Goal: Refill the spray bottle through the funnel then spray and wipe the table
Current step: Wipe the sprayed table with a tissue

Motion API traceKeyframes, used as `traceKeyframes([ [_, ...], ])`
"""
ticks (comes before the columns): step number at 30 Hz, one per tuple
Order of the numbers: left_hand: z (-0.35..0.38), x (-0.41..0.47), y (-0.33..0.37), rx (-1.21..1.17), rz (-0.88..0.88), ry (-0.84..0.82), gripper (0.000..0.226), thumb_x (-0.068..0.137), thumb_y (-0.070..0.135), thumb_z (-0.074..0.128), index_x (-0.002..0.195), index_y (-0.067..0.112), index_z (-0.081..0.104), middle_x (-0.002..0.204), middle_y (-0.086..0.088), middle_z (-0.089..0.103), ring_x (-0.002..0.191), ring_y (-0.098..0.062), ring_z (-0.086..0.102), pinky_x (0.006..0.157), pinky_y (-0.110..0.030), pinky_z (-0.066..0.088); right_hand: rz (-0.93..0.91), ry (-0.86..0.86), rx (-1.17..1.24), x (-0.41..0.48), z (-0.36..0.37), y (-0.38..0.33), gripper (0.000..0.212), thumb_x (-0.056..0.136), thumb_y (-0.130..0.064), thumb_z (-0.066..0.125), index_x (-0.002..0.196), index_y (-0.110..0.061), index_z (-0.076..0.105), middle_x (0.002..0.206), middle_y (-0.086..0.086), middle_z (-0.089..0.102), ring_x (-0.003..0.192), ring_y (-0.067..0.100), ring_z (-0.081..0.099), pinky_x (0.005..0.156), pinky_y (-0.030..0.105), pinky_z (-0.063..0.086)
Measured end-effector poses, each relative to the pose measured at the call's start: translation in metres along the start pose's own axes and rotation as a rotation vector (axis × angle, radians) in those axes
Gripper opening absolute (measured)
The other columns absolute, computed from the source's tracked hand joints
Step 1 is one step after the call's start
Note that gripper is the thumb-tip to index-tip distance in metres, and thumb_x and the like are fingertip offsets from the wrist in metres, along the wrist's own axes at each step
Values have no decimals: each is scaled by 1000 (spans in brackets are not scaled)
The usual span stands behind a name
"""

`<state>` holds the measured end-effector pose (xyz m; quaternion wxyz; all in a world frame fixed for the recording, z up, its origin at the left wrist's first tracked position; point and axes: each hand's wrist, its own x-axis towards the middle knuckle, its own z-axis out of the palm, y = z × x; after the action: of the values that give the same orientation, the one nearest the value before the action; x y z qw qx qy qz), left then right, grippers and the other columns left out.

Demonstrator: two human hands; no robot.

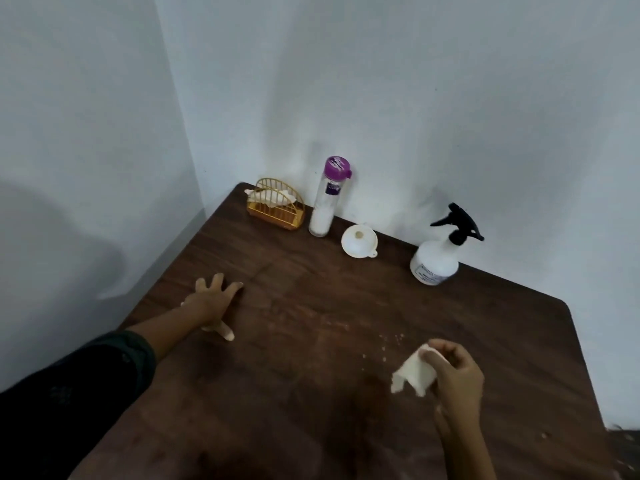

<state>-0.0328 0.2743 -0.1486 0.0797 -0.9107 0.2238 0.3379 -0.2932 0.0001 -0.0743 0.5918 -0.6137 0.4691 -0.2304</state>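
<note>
Spray bottle (438,258): white with a black trigger, upright at the counter's (311,341) back edge; label too blurred to read.
Funnel (358,241): white, near the spray bottle's left, not touching.
Right hand (457,375): well in front of the spray bottle, fingers curled round a crumpled white tissue (414,374).
Left hand (213,301): far left of the spray bottle, fingers spread flat on the counter; pale patch beneath unclear.

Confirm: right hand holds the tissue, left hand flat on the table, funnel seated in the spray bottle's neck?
Wrong on the funnel: the head view shows it resting on the table between the purple-capped bottle and the spray bottle, whose trigger head is on. Right hand holds the tissue, left hand flat on the table.
</note>
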Motion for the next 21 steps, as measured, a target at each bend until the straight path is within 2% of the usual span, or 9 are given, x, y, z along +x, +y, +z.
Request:
traceKeyframes([
  [3,-2,-3,2,25,-10,-8,120,63,54,78,148,31,-3,156,-14,-10,140,-49,1,109,-60,29,80,-8,-120,12,-15,39,19,80,7,61,94,-5,66,90,10,64,82,23,57,62,30,48],
  [6,-4,-3,2,48,-15,-7,120,63,55,77,148,30,-4,156,-14,-9,139,-50,3,110,-58,28,103,7,-350,20,-15,68,32,78,8,61,109,0,65,103,14,64,92,27,60,75,33,50],
  [10,-2,-4,5,59,-20,-8,120,63,54,78,148,30,-3,156,-15,-7,140,-48,6,109,-58,29,-100,156,-491,2,-18,71,34,79,10,54,111,3,64,114,18,63,107,33,59,91,37,45],
  [13,-4,-8,8,95,3,20,117,65,50,78,149,27,0,155,-16,-2,139,-44,14,108,-55,34,-214,3,-569,-17,-3,77,36,85,5,50,117,-1,62,126,15,60,120,30,53,101,38,40],
  [16,0,-11,17,204,115,42,115,68,48,77,149,23,-1,157,-15,-5,143,-37,9,108,-52,35,-242,-170,-840,-24,19,100,52,95,-25,45,142,-3,35,154,8,27,144,21,21,116,33,23],
  [18,6,-11,25,205,149,-6,121,66,50,77,149,24,-8,156,-12,-16,144,-37,-4,110,-53,30,-206,-226,-994,-31,27,116,80,92,-59,24,146,-1,18,158,11,9,147,24,7,119,36,12],
  [20,11,-10,29,192,146,-34,127,64,53,77,147,25,-14,155,-12,-24,143,-39,-11,111,-55,26,-198,-235,-1097,-36,24,131,104,82,-74,-1,143,5,26,154,19,18,143,32,20,115,42,19],
  [21,12,-9,29,192,144,-36,128,63,54,77,147,26,-15,154,-12,-25,143,-39,-12,112,-56,26,-194,-220,-1117,-37,18,135,106,82,-74,-2,139,8,33,150,23,28,139,36,30,111,45,27],
])
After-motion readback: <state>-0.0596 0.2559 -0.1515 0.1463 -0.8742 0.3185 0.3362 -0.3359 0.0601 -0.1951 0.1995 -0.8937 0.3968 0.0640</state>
